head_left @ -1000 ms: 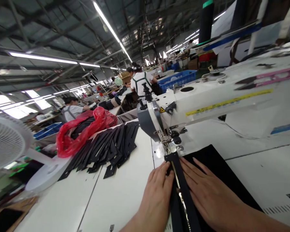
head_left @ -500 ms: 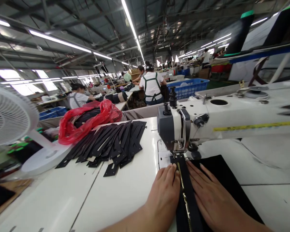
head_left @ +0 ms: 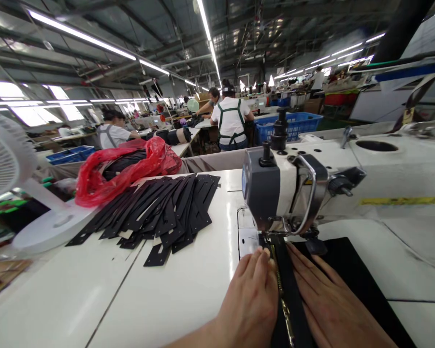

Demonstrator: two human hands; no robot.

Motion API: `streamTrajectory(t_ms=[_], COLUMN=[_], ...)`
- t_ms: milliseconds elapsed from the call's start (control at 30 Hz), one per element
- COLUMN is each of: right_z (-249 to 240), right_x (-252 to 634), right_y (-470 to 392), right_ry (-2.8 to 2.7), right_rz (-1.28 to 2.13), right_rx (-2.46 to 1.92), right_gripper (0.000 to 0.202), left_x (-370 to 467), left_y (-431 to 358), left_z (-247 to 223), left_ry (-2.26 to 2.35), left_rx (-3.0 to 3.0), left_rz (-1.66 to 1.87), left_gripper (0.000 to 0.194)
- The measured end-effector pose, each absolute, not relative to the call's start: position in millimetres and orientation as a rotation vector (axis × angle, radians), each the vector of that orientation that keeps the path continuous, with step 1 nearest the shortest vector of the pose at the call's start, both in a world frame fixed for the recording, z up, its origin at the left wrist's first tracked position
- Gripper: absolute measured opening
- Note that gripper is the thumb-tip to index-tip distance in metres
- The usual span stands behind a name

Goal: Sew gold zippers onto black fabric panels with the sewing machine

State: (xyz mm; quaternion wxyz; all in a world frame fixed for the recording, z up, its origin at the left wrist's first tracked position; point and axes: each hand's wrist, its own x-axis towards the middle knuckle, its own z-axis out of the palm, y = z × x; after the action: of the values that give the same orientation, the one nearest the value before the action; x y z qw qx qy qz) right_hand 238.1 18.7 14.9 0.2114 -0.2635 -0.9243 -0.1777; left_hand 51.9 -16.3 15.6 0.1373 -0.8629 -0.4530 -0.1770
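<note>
A black zipper with gold teeth (head_left: 286, 314) runs lengthwise over black fabric (head_left: 369, 287), its far end under the needle area of a white and grey sewing machine (head_left: 263, 186). My left hand (head_left: 252, 292) is at the zipper's left edge, fingers bent and pressed together on it just before the presser foot. Its fingertips partly cover the tape. On the other side my right hand (head_left: 328, 297) lies flat on the fabric, fingers stretched toward the machine and holding nothing. The near end of the work runs out of view.
Many slotted black strips (head_left: 174, 208) lie fanned across the white table (head_left: 159, 299) to the left. Behind them sits a red plastic bag (head_left: 130, 169) with black pieces inside. A white fan (head_left: 54, 217) stands at far left. Co-workers and a blue crate (head_left: 290, 126) are beyond.
My view has moved nearer to the machine, which looks larger. The fingers of my left hand are more bent and bunched at the zipper. My right hand stays flat on the fabric.
</note>
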Motion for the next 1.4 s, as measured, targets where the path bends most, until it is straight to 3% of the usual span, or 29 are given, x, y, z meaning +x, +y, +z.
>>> streamTrajectory(t_ms=[1000,1400], right_z=[24.1,10.7], right_x=[237.3,236.9], right_y=[20.4,22.3], right_ry=[-2.538,-2.577], right_rz=[-0.510,-0.428], right_rx=[-0.755,-0.820], right_gripper=[0.064,0.053], left_x=[46.9,49.9], left_y=[-8.6,-2.3], left_z=[17.6,14.2], left_ry=[-1.291,-1.329], left_rx=[-2.553,-2.608], left_rz=[-0.478,-0.663], left_gripper=[0.036,0.031])
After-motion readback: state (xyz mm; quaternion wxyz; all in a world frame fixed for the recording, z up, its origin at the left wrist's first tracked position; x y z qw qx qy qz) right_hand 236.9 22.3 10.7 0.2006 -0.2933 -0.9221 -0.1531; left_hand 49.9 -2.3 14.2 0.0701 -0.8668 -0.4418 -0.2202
